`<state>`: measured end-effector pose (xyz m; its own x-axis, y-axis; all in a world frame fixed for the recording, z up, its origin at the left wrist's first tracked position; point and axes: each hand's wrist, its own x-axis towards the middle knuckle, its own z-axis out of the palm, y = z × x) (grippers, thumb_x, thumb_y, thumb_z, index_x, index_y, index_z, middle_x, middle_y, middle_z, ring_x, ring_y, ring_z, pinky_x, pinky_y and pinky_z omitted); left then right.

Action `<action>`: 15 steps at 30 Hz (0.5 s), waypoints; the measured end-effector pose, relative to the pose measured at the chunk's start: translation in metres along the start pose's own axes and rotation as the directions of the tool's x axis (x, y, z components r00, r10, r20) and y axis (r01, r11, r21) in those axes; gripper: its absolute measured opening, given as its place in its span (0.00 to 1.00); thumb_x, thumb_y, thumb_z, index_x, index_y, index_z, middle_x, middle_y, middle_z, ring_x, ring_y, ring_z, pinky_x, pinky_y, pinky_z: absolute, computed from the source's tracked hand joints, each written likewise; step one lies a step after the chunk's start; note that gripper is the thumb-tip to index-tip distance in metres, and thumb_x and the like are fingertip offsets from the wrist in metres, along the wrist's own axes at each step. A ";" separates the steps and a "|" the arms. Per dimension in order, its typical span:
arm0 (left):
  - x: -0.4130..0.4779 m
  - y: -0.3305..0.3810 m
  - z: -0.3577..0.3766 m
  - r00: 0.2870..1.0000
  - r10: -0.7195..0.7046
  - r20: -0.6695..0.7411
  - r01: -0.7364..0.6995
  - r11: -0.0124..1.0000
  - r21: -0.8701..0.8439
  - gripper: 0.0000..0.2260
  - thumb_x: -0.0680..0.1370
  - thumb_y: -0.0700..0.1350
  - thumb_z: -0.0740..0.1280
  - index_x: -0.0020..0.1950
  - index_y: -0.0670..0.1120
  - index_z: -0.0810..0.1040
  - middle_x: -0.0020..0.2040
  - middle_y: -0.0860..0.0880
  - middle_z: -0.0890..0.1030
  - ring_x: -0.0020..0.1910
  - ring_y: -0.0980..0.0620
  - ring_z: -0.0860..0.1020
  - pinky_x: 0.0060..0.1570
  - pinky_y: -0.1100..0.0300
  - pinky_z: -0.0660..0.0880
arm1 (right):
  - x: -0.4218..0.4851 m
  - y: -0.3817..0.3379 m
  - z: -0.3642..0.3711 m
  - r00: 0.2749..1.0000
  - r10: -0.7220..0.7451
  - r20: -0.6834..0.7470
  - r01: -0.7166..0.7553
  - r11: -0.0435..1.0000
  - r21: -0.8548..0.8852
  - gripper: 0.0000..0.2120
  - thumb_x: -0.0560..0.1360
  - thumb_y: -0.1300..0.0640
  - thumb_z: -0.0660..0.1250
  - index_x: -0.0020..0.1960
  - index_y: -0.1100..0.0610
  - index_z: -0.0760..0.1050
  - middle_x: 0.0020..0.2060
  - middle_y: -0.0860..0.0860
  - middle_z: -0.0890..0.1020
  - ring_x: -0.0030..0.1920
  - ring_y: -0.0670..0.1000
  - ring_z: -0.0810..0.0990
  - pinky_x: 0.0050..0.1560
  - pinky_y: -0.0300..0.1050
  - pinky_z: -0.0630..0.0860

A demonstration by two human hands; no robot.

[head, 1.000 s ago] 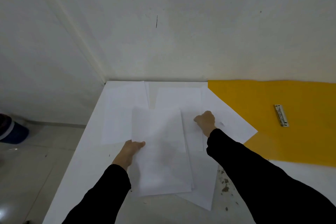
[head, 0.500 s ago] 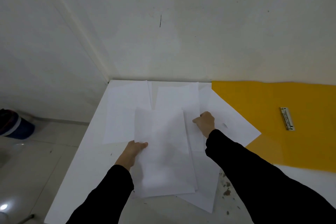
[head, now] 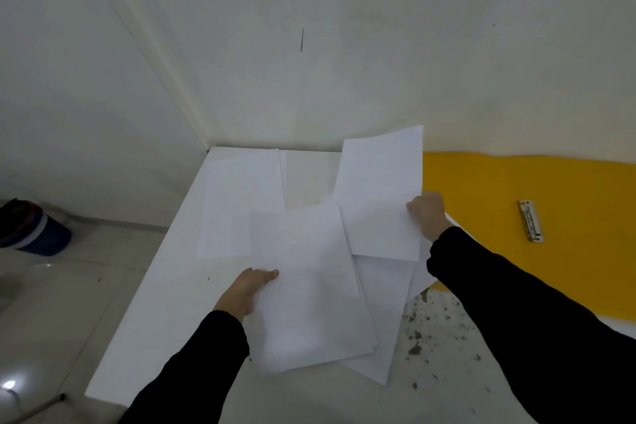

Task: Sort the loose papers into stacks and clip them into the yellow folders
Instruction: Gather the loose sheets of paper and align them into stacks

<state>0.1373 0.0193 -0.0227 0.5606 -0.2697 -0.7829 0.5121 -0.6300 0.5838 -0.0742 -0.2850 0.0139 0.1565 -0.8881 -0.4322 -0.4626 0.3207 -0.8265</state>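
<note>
White loose papers lie on a white table (head: 148,330). My left hand (head: 247,289) grips the left edge of a small stack of sheets (head: 309,286), lifted slightly at the table's middle. My right hand (head: 426,217) pinches the right edge of a single sheet (head: 378,196) and holds it raised and tilted above the other papers. More sheets (head: 385,320) lie underneath, and another pile (head: 237,203) rests at the back left. An open yellow folder (head: 516,217) lies flat on the right, its metal clip (head: 531,221) bare.
The table stands in a corner against white walls. Brown crumbs and specks (head: 423,330) dot the table near my right arm. A blue bucket (head: 34,227) sits on the tiled floor at the left.
My right hand has lifted one sheet off the table and carried it up and to the right. My left hand keeps its hold on the stack.
</note>
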 end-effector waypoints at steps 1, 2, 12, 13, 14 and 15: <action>-0.003 -0.002 -0.001 1.000 -0.010 0.004 0.010 1.000 0.005 0.27 0.70 0.42 0.76 0.66 0.36 0.71 0.60 0.38 0.78 0.55 0.38 0.79 0.56 0.44 0.77 | 0.003 0.002 -0.008 1.000 0.010 -0.005 -0.010 1.000 -0.006 0.19 0.74 0.72 0.58 0.30 0.55 0.61 0.30 0.52 0.66 0.31 0.53 0.63 0.28 0.39 0.63; -0.002 -0.004 -0.003 1.000 -0.021 0.008 0.021 1.000 0.006 0.27 0.71 0.42 0.76 0.66 0.36 0.71 0.60 0.37 0.79 0.55 0.38 0.80 0.54 0.45 0.78 | 0.001 0.001 -0.016 0.999 0.029 -0.024 -0.030 0.999 -0.038 0.18 0.75 0.70 0.57 0.31 0.55 0.60 0.31 0.53 0.67 0.32 0.54 0.65 0.32 0.42 0.67; -0.045 -0.015 0.013 0.997 -0.064 0.032 0.064 0.998 -0.005 0.16 0.75 0.39 0.71 0.61 0.33 0.76 0.58 0.35 0.80 0.46 0.41 0.80 0.42 0.52 0.77 | -0.025 0.021 -0.057 0.993 0.115 0.012 -0.115 0.991 0.063 0.06 0.70 0.68 0.64 0.37 0.61 0.68 0.38 0.57 0.73 0.40 0.56 0.71 0.41 0.50 0.68; -0.042 -0.018 0.015 0.997 -0.064 0.037 0.065 0.998 -0.021 0.18 0.75 0.39 0.72 0.62 0.33 0.76 0.59 0.35 0.80 0.47 0.40 0.80 0.43 0.52 0.77 | -0.031 0.024 -0.052 0.993 0.093 0.069 -0.095 0.995 0.021 0.09 0.70 0.69 0.64 0.35 0.61 0.67 0.37 0.57 0.72 0.39 0.56 0.70 0.41 0.50 0.67; -0.044 -0.020 0.018 0.998 -0.059 0.023 0.060 0.998 -0.023 0.21 0.74 0.40 0.73 0.64 0.34 0.75 0.59 0.35 0.80 0.49 0.40 0.80 0.43 0.52 0.78 | -0.041 0.026 -0.046 0.988 0.067 0.136 -0.064 0.998 -0.026 0.11 0.71 0.70 0.63 0.33 0.61 0.67 0.36 0.56 0.71 0.38 0.55 0.69 0.42 0.49 0.65; -0.042 -0.023 0.021 0.998 -0.052 0.023 0.053 0.998 -0.039 0.25 0.73 0.42 0.74 0.66 0.35 0.73 0.60 0.36 0.80 0.50 0.40 0.80 0.43 0.52 0.78 | -0.051 0.029 -0.039 0.980 0.042 0.195 -0.028 0.997 -0.074 0.11 0.72 0.71 0.63 0.33 0.62 0.70 0.36 0.56 0.71 0.39 0.55 0.69 0.42 0.47 0.64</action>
<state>0.0886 0.0302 -0.0082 0.5181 -0.2538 -0.8168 0.5661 -0.6141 0.5499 -0.1293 -0.2432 0.0264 0.3038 -0.7925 -0.5288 -0.5303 0.3205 -0.7849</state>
